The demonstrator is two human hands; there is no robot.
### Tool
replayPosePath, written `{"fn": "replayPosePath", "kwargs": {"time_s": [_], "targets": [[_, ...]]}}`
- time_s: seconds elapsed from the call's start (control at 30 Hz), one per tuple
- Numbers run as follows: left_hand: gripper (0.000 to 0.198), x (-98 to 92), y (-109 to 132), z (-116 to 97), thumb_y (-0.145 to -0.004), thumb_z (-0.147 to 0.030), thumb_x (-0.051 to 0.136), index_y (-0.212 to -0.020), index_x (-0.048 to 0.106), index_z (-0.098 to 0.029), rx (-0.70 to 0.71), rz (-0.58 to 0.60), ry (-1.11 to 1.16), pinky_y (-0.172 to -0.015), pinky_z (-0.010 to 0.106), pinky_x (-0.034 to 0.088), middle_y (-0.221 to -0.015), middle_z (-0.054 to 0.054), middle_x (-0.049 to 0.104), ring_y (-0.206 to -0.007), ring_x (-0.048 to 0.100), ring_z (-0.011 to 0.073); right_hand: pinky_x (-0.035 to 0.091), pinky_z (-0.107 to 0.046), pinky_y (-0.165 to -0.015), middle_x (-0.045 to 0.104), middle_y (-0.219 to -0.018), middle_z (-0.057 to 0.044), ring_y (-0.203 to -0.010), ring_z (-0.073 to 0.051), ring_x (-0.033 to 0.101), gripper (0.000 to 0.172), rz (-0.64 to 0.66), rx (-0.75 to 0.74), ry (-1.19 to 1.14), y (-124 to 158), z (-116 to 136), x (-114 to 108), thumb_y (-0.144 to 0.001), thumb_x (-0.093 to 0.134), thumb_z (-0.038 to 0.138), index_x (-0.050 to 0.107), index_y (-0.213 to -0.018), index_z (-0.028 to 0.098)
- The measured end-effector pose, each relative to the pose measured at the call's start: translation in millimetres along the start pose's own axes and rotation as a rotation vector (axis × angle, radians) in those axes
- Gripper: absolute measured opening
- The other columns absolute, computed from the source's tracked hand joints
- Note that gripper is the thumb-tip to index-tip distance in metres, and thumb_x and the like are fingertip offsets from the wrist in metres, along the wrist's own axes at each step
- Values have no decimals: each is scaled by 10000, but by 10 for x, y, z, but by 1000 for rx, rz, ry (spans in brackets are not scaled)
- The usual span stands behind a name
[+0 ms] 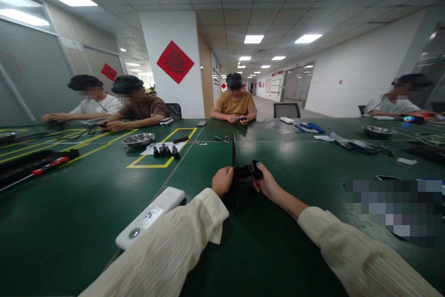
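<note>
Over the middle of the green table, my left hand (223, 181) is closed on a thin black panel (235, 195), which stands upright and is seen nearly edge-on. To its right, my right hand (268, 183) has its fingers closed round the end of a black bracket-like part (247, 170). That part reaches across to the panel and seems to touch it; whether the two are joined I cannot tell. The fingertips of my left hand are partly hidden behind the panel. Near my left forearm lies a white oblong device (151, 218) with a label and a round dark spot.
A metal bowl (138, 140) and several short black parts (167, 151) stand ahead on the left, beside yellow tape. A red-handled screwdriver (50, 166) lies far left. Gloves (358, 144) and another bowl (378, 131) are on the right. Several people sit around the table.
</note>
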State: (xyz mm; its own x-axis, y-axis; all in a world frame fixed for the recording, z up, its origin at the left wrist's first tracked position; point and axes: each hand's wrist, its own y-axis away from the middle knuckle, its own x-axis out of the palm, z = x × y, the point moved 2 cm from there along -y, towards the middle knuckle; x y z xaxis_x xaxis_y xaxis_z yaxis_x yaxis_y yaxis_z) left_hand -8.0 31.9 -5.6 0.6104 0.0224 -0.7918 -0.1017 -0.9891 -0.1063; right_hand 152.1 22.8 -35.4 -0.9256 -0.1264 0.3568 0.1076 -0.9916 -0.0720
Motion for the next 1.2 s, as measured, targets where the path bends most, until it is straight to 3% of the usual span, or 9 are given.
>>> {"fn": "replayPosePath", "kwargs": {"time_s": [0.4, 1.2], "targets": [[269, 28, -21, 42, -861, -256, 435, -920, 666, -133, 33, 8, -83, -746, 259, 424, -1014, 118, 672, -952, 599, 215, 265, -164, -273, 477, -455, 79, -326, -109, 462, 312, 15, 4, 6, -8, -7, -4, -776, 447, 475, 415, -966, 230], [365, -5, -13, 5, -897, -238, 340, -862, 676, -99, 59, -32, -44, -685, 272, 423, -934, 142, 677, -858, 607, 216, 286, -161, -261, 505, -437, 73, -314, -109, 467, 289, 18, 7, -2, 3, -3, 7, -792, 435, 462, 407, -954, 224]]}}
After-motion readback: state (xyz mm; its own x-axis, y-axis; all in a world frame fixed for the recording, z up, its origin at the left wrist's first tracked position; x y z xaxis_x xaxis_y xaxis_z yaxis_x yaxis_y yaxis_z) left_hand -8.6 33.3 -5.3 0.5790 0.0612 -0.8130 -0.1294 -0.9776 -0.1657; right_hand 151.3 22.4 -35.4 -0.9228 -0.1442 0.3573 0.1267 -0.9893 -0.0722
